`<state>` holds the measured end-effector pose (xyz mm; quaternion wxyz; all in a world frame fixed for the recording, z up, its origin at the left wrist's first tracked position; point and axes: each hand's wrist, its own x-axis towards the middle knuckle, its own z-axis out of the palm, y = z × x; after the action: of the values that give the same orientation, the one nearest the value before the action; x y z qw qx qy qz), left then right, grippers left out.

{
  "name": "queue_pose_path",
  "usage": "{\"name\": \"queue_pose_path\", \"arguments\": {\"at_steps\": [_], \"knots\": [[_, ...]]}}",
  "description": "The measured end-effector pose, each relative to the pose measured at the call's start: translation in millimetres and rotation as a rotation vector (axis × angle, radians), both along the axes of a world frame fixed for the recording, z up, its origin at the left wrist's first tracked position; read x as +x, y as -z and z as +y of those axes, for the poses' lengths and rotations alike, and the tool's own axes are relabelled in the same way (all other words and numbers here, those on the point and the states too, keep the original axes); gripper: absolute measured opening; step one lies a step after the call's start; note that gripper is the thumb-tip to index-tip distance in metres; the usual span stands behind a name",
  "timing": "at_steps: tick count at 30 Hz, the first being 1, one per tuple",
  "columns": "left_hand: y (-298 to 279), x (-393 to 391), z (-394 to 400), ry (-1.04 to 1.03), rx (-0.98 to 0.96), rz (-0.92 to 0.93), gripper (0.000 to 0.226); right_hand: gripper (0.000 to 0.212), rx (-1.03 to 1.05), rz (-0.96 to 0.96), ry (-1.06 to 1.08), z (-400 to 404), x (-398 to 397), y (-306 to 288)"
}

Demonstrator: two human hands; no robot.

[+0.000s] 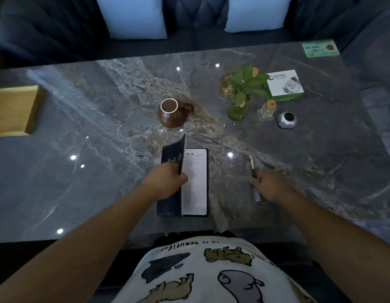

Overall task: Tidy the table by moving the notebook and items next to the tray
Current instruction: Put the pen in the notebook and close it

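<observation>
A dark notebook (196,182) lies near the table's front edge with a white page showing. Its front cover is raised partway, and my left hand (167,181) grips that cover at its edge. To the right lies a dark pen (254,169) with a silvery end. My right hand (269,185) rests over the pen's middle, fingers curled at it; a firm grip cannot be made out. A brown ceramic cup (171,113) stands beyond the notebook. The wooden tray (32,110) sits at the far left edge.
At the back right stand a green glass vase with a leafy plant (241,95), a white and green box (285,85), a small clear holder (266,111) and a round silver object (286,120). A green card (320,48) lies at the far corner. A dark sofa with pale cushions is behind.
</observation>
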<state>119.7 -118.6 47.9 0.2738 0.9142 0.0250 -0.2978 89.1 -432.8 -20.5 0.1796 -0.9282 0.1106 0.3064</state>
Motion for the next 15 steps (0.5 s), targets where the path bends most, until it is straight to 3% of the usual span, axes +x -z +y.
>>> {"name": "queue_pose_path", "arguments": {"at_steps": [6,11,15], "knots": [[-7,-12,104,-0.351,-0.187,-0.09,0.018,0.034,0.032,-0.033,0.078,0,-3,1],[14,-19,158,-0.621,-0.402,0.053,0.016,0.036,0.057,-0.094,0.158,7,-3,-3],[32,-25,176,-0.675,-0.452,0.087,0.016,0.036,0.124,-0.18,0.16,47,2,-15]]}}
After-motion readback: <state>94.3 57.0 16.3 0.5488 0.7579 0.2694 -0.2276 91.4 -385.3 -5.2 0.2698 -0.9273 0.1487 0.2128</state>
